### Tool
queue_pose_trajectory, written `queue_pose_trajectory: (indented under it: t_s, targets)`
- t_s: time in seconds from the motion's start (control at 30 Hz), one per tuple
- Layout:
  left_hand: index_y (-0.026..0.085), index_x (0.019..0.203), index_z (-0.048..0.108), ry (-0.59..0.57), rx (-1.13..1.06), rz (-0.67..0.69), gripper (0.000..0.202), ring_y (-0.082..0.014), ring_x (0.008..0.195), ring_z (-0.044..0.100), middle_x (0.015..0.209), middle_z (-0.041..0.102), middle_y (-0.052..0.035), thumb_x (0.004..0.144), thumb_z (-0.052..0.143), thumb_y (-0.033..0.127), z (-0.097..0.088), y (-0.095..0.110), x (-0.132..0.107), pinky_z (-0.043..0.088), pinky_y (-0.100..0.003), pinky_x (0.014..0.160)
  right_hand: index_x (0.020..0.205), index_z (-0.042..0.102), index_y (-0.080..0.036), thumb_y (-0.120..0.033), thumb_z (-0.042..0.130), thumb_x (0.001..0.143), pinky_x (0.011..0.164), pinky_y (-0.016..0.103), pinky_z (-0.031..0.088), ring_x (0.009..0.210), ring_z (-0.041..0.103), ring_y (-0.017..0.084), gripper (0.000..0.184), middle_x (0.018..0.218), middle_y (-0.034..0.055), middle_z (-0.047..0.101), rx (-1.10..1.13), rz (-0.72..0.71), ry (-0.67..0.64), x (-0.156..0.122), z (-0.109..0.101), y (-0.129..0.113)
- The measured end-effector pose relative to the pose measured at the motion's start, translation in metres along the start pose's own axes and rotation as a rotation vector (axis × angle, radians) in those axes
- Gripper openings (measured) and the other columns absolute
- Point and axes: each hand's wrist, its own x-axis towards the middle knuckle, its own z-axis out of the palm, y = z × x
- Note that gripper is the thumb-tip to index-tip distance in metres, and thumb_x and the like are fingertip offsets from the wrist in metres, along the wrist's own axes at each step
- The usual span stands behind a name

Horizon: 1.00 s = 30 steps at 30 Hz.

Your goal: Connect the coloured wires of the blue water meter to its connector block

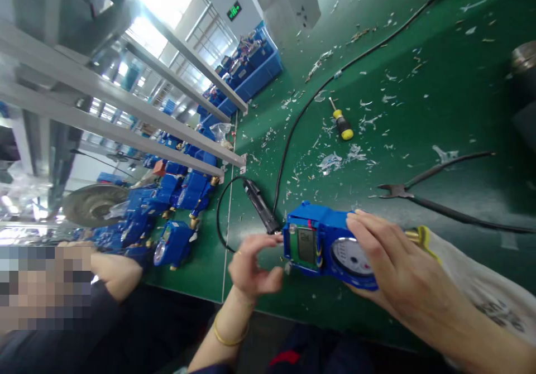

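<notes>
My right hand (402, 268) wraps round a blue water meter (305, 212) and holds it over the green bench. The meter has a round white dial (349, 253) and an uncovered compartment showing a small display (306, 245) with wires beside it. At the meter's left end is my left hand (253, 265), its thumb apart from the bent fingers. Its fingertips reach the meter's edge, slightly blurred, and I make out nothing in the hand. A brass fitting (414, 235) sticks out past my right hand. Just behind the meter lies a black electric screwdriver (260, 206) with its cable.
Beyond are a yellow-black screwdriver (342, 125), long-handled pincers (397, 191) and plastic scraps (330, 162). Several blue meters (173, 243) line the left, near a co-worker's arm (117, 271). A blue crate (259, 75) stands behind metal posts (184, 134). White cloth (469, 279) lies right.
</notes>
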Motion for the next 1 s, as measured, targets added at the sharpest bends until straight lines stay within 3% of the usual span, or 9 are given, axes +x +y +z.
queue_pose_trajectory:
  t_s: [0.07, 0.13, 0.23, 0.3, 0.37, 0.5, 0.6, 0.83, 1.0]
  targets:
    - [0.014, 0.108, 0.055, 0.145, -0.147, -0.200, 0.021, -0.0147, 0.079, 0.068, 0.090, 0.058, -0.0042, 0.099, 0.040, 0.027, -0.008, -0.007, -0.001, 0.060, -0.034, 0.076, 0.131, 0.046, -0.006, -0.047, 0.053, 0.085, 0.105, 0.029, 0.039, 0.122, 0.046, 0.019, 0.062, 0.128, 0.0076, 0.048, -0.011, 0.029, -0.004, 0.000, -0.001, 0.003]
    - [0.014, 0.113, 0.056, 0.142, -0.213, -0.248, 0.029, -0.0161, 0.085, 0.067, 0.097, 0.055, -0.0058, 0.097, 0.048, 0.037, -0.014, -0.013, -0.003, 0.059, -0.038, 0.082, 0.131, 0.047, -0.006, -0.050, 0.058, 0.081, 0.102, 0.028, 0.040, 0.120, 0.047, 0.018, 0.068, 0.128, 0.0069, 0.048, -0.019, 0.056, -0.017, 0.000, -0.002, 0.008]
    - [0.017, 0.137, 0.046, -0.005, -0.292, -0.192, 0.084, -0.0260, 0.112, 0.059, 0.122, 0.050, -0.0136, 0.070, 0.074, 0.060, -0.008, -0.013, -0.001, 0.051, -0.046, 0.099, 0.131, 0.047, -0.007, -0.054, 0.063, 0.076, 0.102, 0.028, 0.041, 0.118, 0.048, 0.016, 0.075, 0.129, 0.0053, 0.048, -0.002, 0.077, -0.041, 0.002, -0.002, 0.014]
    - [0.019, 0.146, 0.035, -0.086, -0.308, -0.202, 0.103, -0.0317, 0.129, 0.047, 0.137, 0.041, -0.0177, 0.061, 0.083, 0.053, 0.004, -0.009, 0.007, 0.041, -0.051, 0.109, 0.134, 0.045, -0.008, -0.056, 0.063, 0.075, 0.102, 0.028, 0.042, 0.119, 0.047, 0.015, 0.078, 0.131, 0.0036, 0.047, 0.016, 0.089, -0.055, 0.003, -0.001, 0.017]
    - [0.021, 0.150, 0.029, -0.202, -0.352, -0.227, 0.103, -0.0332, 0.138, 0.037, 0.147, 0.034, -0.0183, 0.066, 0.085, 0.038, 0.017, -0.006, 0.020, 0.033, -0.054, 0.115, 0.136, 0.043, -0.009, -0.060, 0.062, 0.074, 0.102, 0.027, 0.043, 0.119, 0.047, 0.013, 0.082, 0.131, 0.0023, 0.047, 0.045, 0.103, -0.070, 0.003, 0.000, 0.021]
    - [0.025, 0.150, 0.029, -0.504, -0.511, -0.256, 0.087, -0.0298, 0.140, 0.036, 0.150, 0.034, -0.0158, 0.077, 0.076, 0.027, 0.033, -0.009, 0.053, 0.036, -0.049, 0.114, 0.137, 0.039, -0.009, -0.065, 0.062, 0.071, 0.102, 0.022, 0.044, 0.121, 0.046, 0.010, 0.090, 0.131, 0.0025, 0.047, 0.085, 0.129, -0.065, 0.004, 0.004, 0.030]
    - [0.026, 0.145, 0.038, -0.583, -0.574, -0.250, 0.078, -0.0281, 0.138, 0.039, 0.148, 0.039, -0.0132, 0.077, 0.076, 0.026, 0.039, -0.020, 0.072, 0.038, -0.047, 0.114, 0.135, 0.038, -0.008, -0.069, 0.061, 0.070, 0.096, 0.021, 0.047, 0.115, 0.049, 0.008, 0.092, 0.127, 0.0039, 0.049, 0.067, 0.141, -0.036, 0.006, 0.005, 0.036]
    - [0.028, 0.148, 0.034, -0.506, -0.668, -0.196, 0.085, -0.0273, 0.137, 0.041, 0.145, 0.044, -0.0127, 0.076, 0.078, 0.033, 0.054, -0.034, 0.084, 0.041, -0.044, 0.111, 0.128, 0.040, -0.009, -0.073, 0.062, 0.067, 0.075, 0.018, 0.048, 0.095, 0.058, 0.009, 0.091, 0.117, 0.0083, 0.054, 0.085, 0.205, 0.003, 0.014, 0.003, 0.042]
    - [0.022, 0.143, 0.038, -0.355, -0.727, -0.279, 0.083, -0.0266, 0.131, 0.048, 0.138, 0.050, -0.0138, 0.073, 0.078, 0.043, 0.070, -0.030, 0.080, 0.049, -0.038, 0.102, 0.130, 0.040, -0.012, -0.087, 0.052, 0.062, 0.079, 0.022, 0.053, 0.103, 0.060, 0.013, 0.102, 0.119, 0.0074, 0.055, 0.245, 0.398, -0.074, 0.015, 0.005, 0.048]
